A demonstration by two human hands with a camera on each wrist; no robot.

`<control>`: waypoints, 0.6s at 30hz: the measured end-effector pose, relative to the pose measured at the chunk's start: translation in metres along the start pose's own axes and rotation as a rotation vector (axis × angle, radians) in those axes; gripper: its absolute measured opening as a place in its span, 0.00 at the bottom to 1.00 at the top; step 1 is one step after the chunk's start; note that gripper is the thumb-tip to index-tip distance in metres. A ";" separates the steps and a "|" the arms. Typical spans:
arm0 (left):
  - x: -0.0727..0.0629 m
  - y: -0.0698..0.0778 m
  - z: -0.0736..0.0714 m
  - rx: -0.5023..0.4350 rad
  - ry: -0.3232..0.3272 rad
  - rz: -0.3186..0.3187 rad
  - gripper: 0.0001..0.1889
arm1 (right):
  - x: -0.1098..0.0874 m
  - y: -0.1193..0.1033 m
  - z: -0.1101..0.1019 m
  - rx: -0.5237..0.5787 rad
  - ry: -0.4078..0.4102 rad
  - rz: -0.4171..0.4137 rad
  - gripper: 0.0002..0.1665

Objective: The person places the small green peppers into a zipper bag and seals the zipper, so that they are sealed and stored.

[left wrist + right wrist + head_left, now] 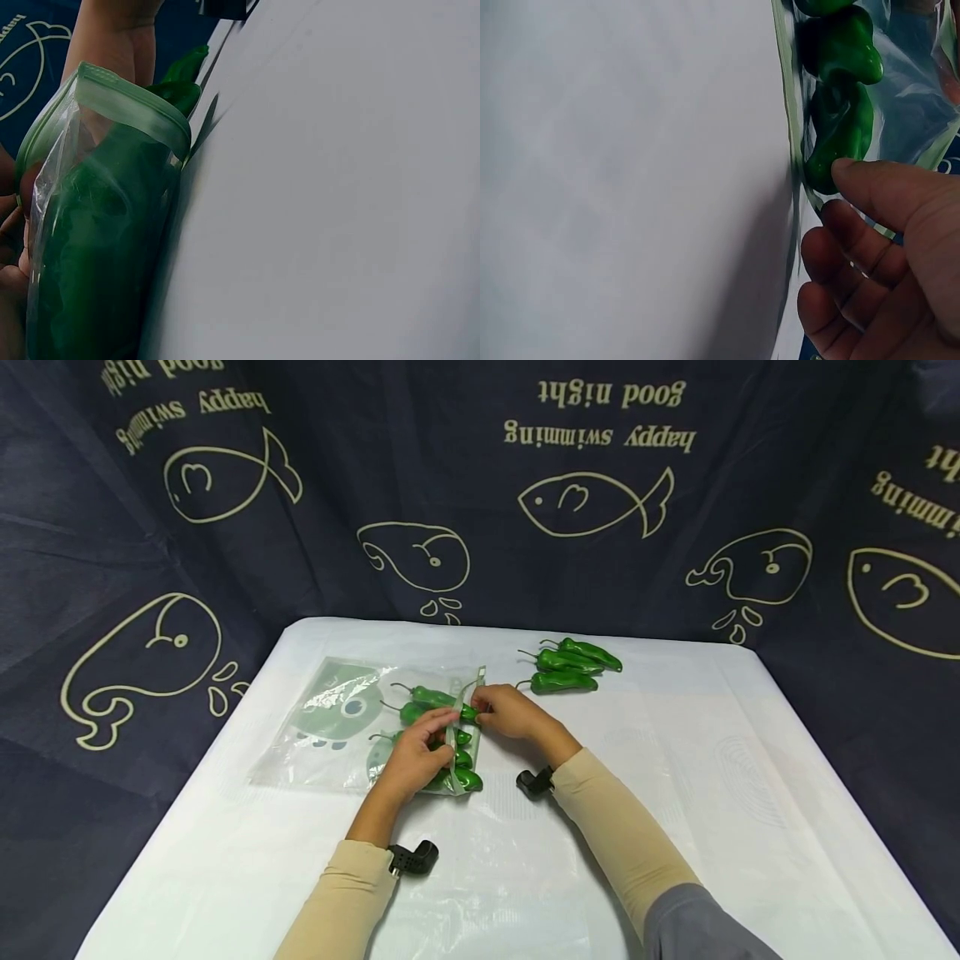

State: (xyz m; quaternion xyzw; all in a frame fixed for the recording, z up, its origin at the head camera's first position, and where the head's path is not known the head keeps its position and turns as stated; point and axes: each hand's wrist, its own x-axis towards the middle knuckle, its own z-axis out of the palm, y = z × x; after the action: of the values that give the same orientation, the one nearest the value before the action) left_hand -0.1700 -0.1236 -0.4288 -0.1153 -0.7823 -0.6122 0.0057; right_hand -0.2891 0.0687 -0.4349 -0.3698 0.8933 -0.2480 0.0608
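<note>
A clear zip bag (288,764) with a pale green strip along its mouth lies flat, its mouth toward the right. Inside lie several green peppers (465,779), stems pointing left. My left hand (418,758) pinches the upper edge of the mouth and lifts it; the left wrist view shows the raised zip strip (135,112). At the mouth, my right hand (512,710) pinches the tip of a green pepper (836,146) between thumb and fingers. Most of that pepper is within the bag. The left hand partly covers the middle peppers.
Three more green peppers (558,682) lie together behind the right hand, outside the bag. A white cloth (675,793) covers the table. Behind the table hangs a dark curtain (480,460) with fish and whale drawings.
</note>
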 end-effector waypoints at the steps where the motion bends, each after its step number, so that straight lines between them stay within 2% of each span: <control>1: 0.002 -0.005 0.000 -0.001 0.002 0.001 0.32 | 0.000 0.000 0.000 -0.006 0.004 0.004 0.07; 4: 0.006 -0.019 0.001 -0.005 0.010 0.005 0.32 | 0.001 0.000 0.000 -0.007 0.013 0.013 0.06; 6: 0.007 -0.023 0.002 -0.010 0.018 0.010 0.32 | 0.000 0.001 0.000 0.005 0.019 0.012 0.06; 12: 0.007 -0.026 0.002 -0.006 0.031 0.021 0.32 | -0.004 0.005 -0.005 0.053 0.042 0.004 0.06; 18: 0.006 -0.025 0.002 0.000 0.028 0.024 0.32 | -0.014 0.017 -0.017 0.064 0.058 -0.004 0.11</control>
State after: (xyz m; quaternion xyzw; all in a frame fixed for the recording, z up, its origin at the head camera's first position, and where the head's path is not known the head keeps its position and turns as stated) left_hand -0.1799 -0.1258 -0.4525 -0.1160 -0.7807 -0.6136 0.0240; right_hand -0.2944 0.0956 -0.4294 -0.3622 0.8856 -0.2870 0.0461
